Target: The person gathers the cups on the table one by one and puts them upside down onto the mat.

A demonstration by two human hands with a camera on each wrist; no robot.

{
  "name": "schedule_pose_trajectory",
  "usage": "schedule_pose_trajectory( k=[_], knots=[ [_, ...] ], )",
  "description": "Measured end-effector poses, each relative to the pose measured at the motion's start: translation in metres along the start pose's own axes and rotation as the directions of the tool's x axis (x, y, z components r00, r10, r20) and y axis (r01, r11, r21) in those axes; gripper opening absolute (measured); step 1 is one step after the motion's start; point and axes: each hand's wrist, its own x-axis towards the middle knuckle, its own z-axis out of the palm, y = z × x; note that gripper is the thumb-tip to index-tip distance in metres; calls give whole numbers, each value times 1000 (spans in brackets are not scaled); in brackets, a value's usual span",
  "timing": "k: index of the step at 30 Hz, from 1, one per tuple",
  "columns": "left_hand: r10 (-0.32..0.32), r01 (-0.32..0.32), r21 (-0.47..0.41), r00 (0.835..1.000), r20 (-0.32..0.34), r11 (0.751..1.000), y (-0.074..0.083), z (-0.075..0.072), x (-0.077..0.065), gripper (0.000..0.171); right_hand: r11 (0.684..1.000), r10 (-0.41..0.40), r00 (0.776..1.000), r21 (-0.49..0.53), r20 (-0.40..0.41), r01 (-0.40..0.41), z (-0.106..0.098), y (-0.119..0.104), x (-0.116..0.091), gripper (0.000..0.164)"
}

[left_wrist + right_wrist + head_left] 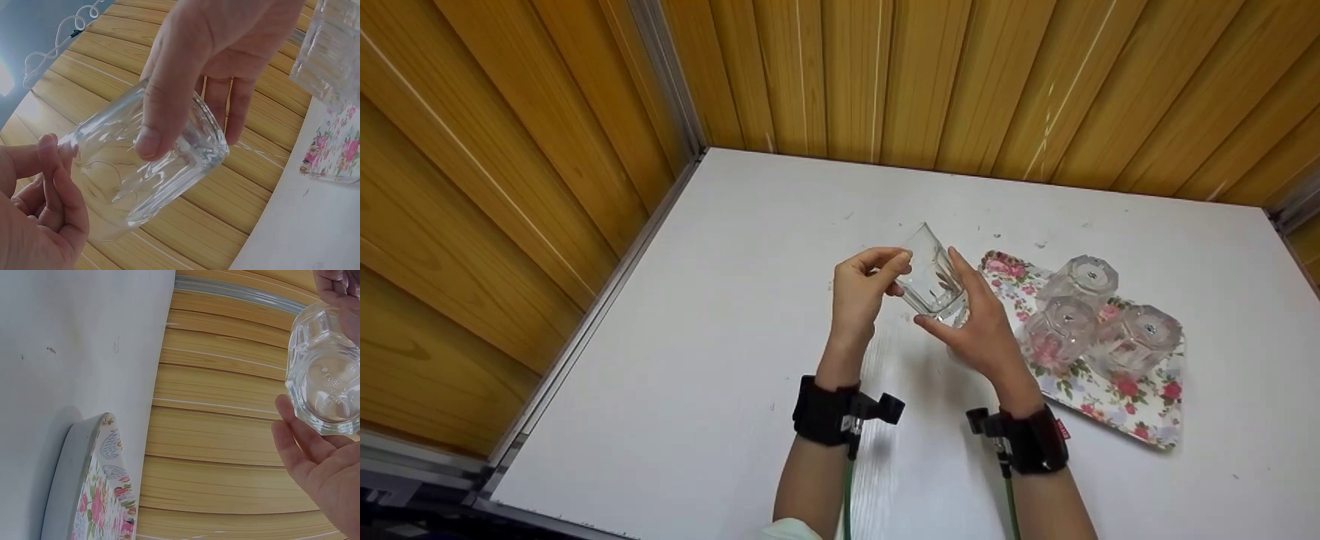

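Note:
A clear faceted drinking glass (928, 274) is held tilted above the table between both hands. My left hand (859, 289) pinches its rim between thumb and curled fingers, as the left wrist view also shows. Around the lower side and near the thick base, my right hand (982, 330) grips the glass, its thumb lying along the wall in the left wrist view. From the right wrist view the base of the glass (332, 391) faces the camera, with the right hand's fingers (306, 439) beneath it.
A floral tray (1132, 412) lies on the white table (697, 337) to the right. Three similar glasses stand upside down on it: one at the back (1084, 277), one at the left (1061, 330) and one at the right (1144, 337). Wood-patterned panels (847, 82) border the table.

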Motion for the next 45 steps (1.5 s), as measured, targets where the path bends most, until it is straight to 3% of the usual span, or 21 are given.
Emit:
schedule_pose_trajectory(
  k=[5, 12, 17, 32, 45],
  knots=[
    [-9, 9, 9, 1000, 7, 1000, -1, 0, 0, 18, 1000, -21, 1000, -4, -9, 21, -1, 2, 0, 90],
    [-36, 36, 14, 999, 11, 999, -3, 1, 2, 17, 999, 32, 999, -22, -9, -32, -4, 2, 0, 91],
    [-59, 59, 13, 998, 16, 998, -5, 1, 3, 16, 999, 18, 999, -46, -27, -19, -6, 2, 0, 88],
    [-49, 47, 153, 999, 7, 987, -11, 0, 5, 13, 998, -7, 997, -55, -80, 2, -7, 5, 0, 84],
    [-76, 76, 198, 997, -7, 977, -13, 2, 6, 11, 999, -9, 996, -44, -87, 5, -9, 5, 0, 82]
  ],
)
